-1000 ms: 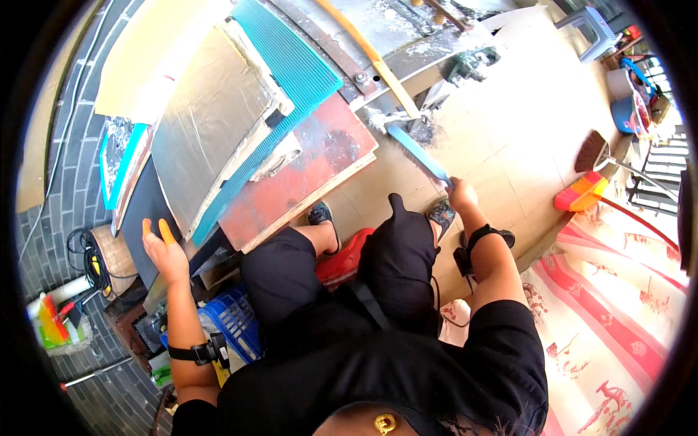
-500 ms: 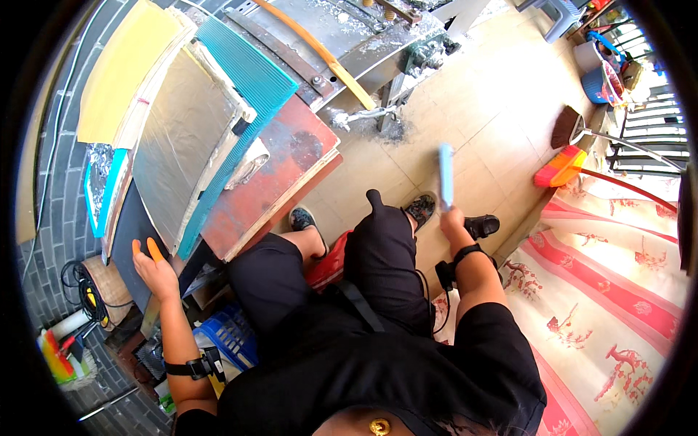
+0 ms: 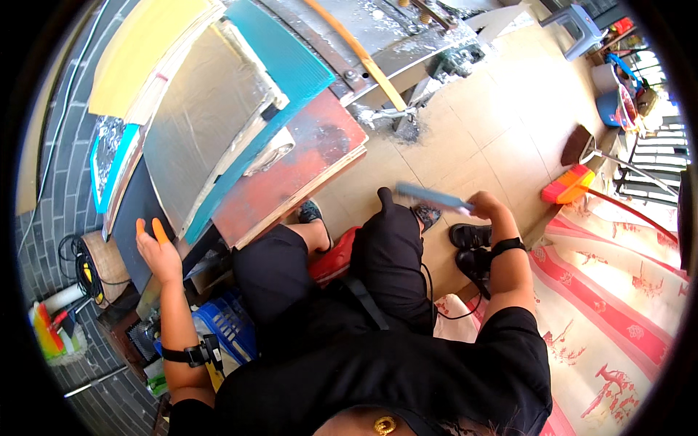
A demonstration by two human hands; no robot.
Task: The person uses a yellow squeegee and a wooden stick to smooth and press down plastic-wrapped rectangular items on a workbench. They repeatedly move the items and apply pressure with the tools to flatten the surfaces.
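Observation:
My right hand (image 3: 488,205) is wrapped round one end of a long flat blue-grey object (image 3: 435,195), smeared by motion, which points left above the floor by my right knee; its kind cannot be told. At the left, my left hand (image 3: 161,258) has its fingers stretched out, two of them wearing orange finger covers. It rests at the lower edge of a dark board (image 3: 129,211), holding nothing that I can see. Beside it leans a stack with a brownish-grey film-covered sheet (image 3: 203,109), a teal ribbed sheet (image 3: 302,62) and a yellow sheet (image 3: 149,54).
A worn red board (image 3: 309,142) lies right of the stack. Behind it stands a metal machine bench (image 3: 392,54) with a wooden stick (image 3: 356,54). At the right are an orange broom (image 3: 567,184), a dark brush (image 3: 579,145) and a patterned curtain (image 3: 603,291). A blue basket (image 3: 225,323) sits below my left arm.
My right hand has moved right and slightly up, and the blue-grey object has swung from upright to pointing left. My left hand keeps its place by the dark board. The whole view has shifted slightly.

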